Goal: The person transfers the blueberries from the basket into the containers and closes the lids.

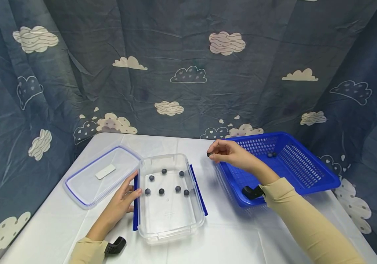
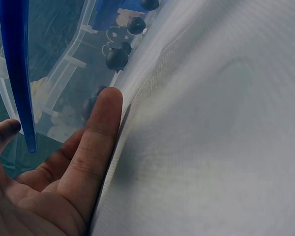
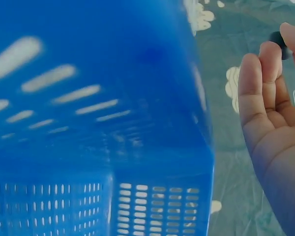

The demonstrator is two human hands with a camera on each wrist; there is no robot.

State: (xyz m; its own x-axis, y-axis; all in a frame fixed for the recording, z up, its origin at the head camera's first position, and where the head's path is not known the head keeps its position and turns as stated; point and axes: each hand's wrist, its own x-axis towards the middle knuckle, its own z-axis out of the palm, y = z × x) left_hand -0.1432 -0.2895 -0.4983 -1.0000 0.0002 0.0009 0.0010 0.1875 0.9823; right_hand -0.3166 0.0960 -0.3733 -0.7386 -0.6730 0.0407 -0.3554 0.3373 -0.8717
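Note:
A clear plastic food container (image 1: 170, 216) with blue side latches stands on the table, several blueberries (image 1: 161, 191) spread over its bottom. My left hand (image 1: 119, 201) holds its left side, thumb at the rim by the blue latch (image 2: 17, 73) and fingers (image 2: 91, 152) against the outer wall. Between thumb and fingertips, my right hand (image 1: 229, 156) pinches a blueberry (image 3: 277, 38). That hand is raised at the left rim of a blue plastic basket (image 1: 307, 161), with the forearm over the basket. Two blueberries (image 1: 272, 155) lie inside the basket.
Left of the container lies its clear lid (image 1: 86, 183) with a blue seal and a white label (image 1: 105, 171). A white cloth covers the table (image 1: 228, 238). Dark cloud-patterned curtains (image 1: 188, 44) hang behind and at both sides.

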